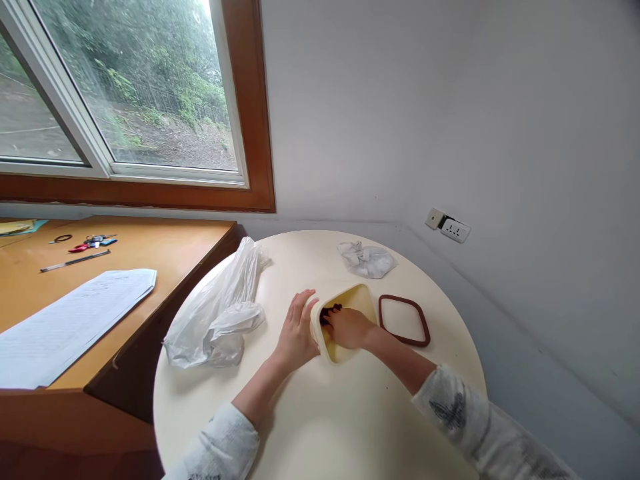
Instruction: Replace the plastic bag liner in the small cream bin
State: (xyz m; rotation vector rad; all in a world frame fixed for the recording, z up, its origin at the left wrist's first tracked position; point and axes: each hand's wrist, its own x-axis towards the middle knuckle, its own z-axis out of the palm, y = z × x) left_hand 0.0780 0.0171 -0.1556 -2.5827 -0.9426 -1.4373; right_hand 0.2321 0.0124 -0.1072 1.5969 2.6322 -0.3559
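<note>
Pale walls (350,120), brown-framed window (135,100) onto greenery (195,73), wooden desk (165,243) beside a round cream table (340,420).

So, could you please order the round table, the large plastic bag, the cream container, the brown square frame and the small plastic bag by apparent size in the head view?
1. Round table
2. Large plastic bag
3. Cream container
Brown square frame and small plastic bag: these look too alike to rank.

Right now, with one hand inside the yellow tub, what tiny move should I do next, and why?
Maybe gently pinch the dark stuff with your right hand, because that hand reaches right to it inside the tub, and your left hand is against the outside, probably keeping things steady.
</note>
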